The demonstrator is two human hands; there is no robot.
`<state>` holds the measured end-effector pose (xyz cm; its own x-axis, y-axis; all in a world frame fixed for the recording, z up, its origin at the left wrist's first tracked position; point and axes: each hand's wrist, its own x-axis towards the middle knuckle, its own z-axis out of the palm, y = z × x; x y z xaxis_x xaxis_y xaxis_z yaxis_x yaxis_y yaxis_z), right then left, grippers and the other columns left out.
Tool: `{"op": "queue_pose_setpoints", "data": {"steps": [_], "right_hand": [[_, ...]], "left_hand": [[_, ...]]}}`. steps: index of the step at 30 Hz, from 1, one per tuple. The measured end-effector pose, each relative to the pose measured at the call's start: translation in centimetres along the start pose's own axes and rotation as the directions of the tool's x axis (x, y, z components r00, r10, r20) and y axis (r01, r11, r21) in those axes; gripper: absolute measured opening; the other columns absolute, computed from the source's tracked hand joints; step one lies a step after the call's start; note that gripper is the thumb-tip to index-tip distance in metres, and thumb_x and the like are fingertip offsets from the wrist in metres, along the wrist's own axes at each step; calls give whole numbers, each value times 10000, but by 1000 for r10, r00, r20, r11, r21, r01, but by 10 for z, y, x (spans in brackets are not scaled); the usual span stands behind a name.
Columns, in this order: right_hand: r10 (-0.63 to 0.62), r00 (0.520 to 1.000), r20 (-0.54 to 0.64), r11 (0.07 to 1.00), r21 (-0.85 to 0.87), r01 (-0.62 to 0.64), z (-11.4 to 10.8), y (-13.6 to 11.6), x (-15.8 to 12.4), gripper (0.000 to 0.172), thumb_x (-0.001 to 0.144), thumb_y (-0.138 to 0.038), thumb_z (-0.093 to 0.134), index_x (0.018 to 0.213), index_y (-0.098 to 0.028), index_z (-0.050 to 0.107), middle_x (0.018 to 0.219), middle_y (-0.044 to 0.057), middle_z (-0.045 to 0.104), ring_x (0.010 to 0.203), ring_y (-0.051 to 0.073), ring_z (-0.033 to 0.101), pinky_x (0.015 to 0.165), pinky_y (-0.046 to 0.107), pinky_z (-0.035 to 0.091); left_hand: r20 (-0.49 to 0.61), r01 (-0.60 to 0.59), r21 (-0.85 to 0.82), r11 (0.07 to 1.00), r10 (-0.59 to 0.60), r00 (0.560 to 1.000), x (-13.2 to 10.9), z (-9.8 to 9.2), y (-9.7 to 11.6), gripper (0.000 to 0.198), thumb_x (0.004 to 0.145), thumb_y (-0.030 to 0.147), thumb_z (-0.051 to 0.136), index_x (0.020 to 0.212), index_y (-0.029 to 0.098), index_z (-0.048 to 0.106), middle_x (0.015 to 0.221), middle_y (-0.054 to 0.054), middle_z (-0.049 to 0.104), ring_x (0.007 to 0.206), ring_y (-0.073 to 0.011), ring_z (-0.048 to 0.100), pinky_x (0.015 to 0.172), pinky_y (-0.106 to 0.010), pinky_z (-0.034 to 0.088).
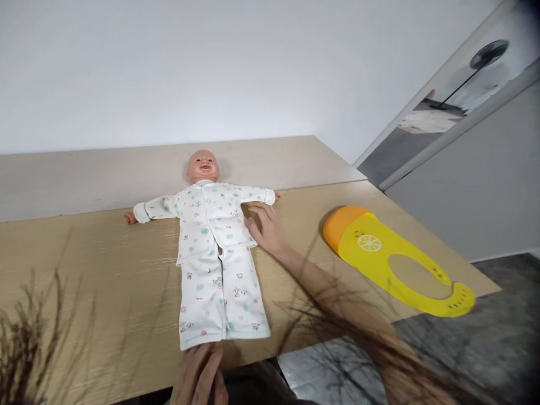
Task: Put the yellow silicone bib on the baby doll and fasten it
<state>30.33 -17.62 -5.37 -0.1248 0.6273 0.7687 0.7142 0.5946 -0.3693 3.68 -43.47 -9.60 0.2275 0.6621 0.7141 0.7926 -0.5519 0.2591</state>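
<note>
Status as I read it from the head view: the doll [211,236] lies face up at the middle of the table [84,270], head toward the far edge and feet toward the near edge, both arms out sideways. It wears a white printed jacket [208,216] and matching trousers [219,298].

Right hand [265,228]: palm down on the surface, fingers loosely spread, fingertips touching the jacket's side hem just below the doll's outstretched sleeve. It grips nothing.

Left hand [198,374]: at the near edge, fingers held close together against the trouser cuffs. I cannot tell whether it pinches the cloth (the frame cuts the hand off).

Step in hand, by my judgement: straightening or steadying the clothing, one hand at the waist and one at the cuffs. Any further move at the cuffs calls for a firm hold at the torso, since the cuffs sit right at the near edge and the doll could slide off it.

Open room: bare surface to the left of the doll and behind its head. Toward the right edge lies a yellow bib [396,264], well apart from the right hand. Loose hair [34,332] blurs the near corners.
</note>
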Motion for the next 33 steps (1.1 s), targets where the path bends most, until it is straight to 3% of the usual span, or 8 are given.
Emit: {"op": "queue_pose_setpoints", "data": {"steps": [2, 7, 11, 16, 22, 27, 33], "right_hand": [[46, 999, 12, 999, 18, -46, -5, -1, -10, 222, 977, -200, 508, 1178, -155, 591, 1233, 163, 631, 1214, 269, 564, 1057, 475, 482], [205, 978, 23, 976, 71, -206, -10, -7, -26, 237, 959, -232, 490, 1167, -181, 591, 1196, 143, 646, 1164, 276, 590, 1043, 487, 495], [311, 950, 35, 945, 94, -313, -7, -9, -34, 236, 936, -269, 497, 1140, -198, 593, 1163, 131, 663, 1145, 292, 600, 1043, 495, 492], [394, 918, 48, 910, 123, -397, 0, -6, -39, 264, 897, -274, 483, 1125, -183, 581, 1158, 138, 657, 1135, 290, 599, 1048, 483, 485], [473, 878, 78, 863, 160, -479, 3, -5, -36, 257, 869, -296, 528, 1087, -175, 591, 1152, 141, 668, 1134, 273, 602, 1056, 441, 478], [551, 830, 89, 816, 151, -558, 3, -7, -30, 278, 822, -254, 534, 1067, -154, 619, 1144, 143, 682, 1063, 263, 634, 1010, 439, 505], [595, 796, 113, 780, 158, -606, 2, -8, -28, 260, 813, -237, 549, 1043, -158, 642, 1123, 131, 703, 1037, 257, 646, 1016, 434, 504]], "left_hand": [[26, -34, 8, 999, 34, 999, -8, 3, -2, 639, 814, -19, 678, 1399, 229, 608, 1193, -113, 724, 1135, -258, 698, 970, -397, 590], [57, 4, 105, 994, -10, 998, -13, 7, 3, 487, 812, 30, 702, 1268, 196, 673, 1376, -178, 636, 1273, -344, 627, 1020, -475, 552], [35, -60, 116, 991, 56, 998, 6, 8, 14, 428, 854, 47, 656, 1268, 156, 662, 1290, -184, 678, 1245, -323, 634, 1018, -453, 523], [18, -47, 203, 978, 44, 999, 19, 5, 22, 352, 909, 161, 646, 1256, 185, 699, 1219, -157, 729, 1102, -270, 688, 1029, -450, 415], [139, -70, 280, 957, 32, 990, 6, 8, 15, 596, 897, 216, 674, 1482, 258, 563, 1334, -154, 675, 1223, -310, 639, 1084, -491, 374], [145, -141, 212, 967, 112, 983, 3, 17, 17, 775, 881, 131, 659, 1600, 219, 382, 1394, -196, 617, 1322, -358, 572, 1121, -525, 420], [187, -177, 296, 939, 125, 974, 14, 18, 20, 519, 877, 218, 668, 1393, 182, 627, 1349, -192, 624, 1244, -366, 591, 1063, -509, 470]]}}
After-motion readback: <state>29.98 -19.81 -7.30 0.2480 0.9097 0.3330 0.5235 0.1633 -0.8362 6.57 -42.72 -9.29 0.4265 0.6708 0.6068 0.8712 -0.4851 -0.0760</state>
